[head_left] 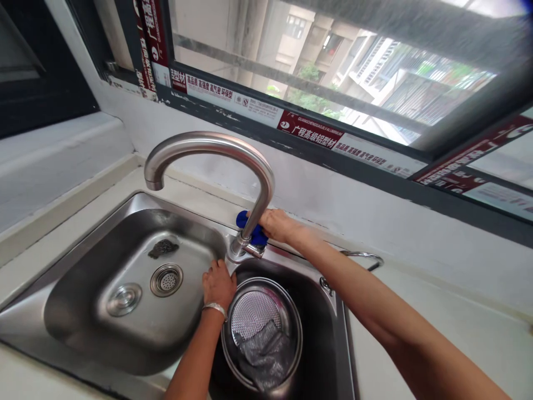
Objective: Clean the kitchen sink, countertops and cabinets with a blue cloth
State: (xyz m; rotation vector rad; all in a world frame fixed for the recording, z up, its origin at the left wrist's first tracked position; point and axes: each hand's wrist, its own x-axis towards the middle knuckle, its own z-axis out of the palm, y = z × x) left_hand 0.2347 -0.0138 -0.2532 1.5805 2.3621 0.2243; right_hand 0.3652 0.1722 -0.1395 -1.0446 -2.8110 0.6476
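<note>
My right hand (275, 224) is behind the base of the curved steel faucet (212, 141), closed on a bunched blue cloth (259, 235). Parts of the cloth show on both sides of the faucet's neck, close to its lever (254, 250). My left hand (220, 283), a bracelet at its wrist, lies on the divider between the two sink bowls, holding nothing. Its fingers reach forward just below the faucet base. Beside it, a round metal pan (255, 306) sits in the right bowl, with a wet grey cloth (268, 355) draped in it.
The left sink bowl (137, 339) contains a dark scouring pad (163, 248), a drain strainer (166, 279) and a round metal drain cover (125, 299). A curved metal handle or rail (364, 254) rises behind the sink's right corner. Beyond the pale counter (420, 311) stands a wall with a window.
</note>
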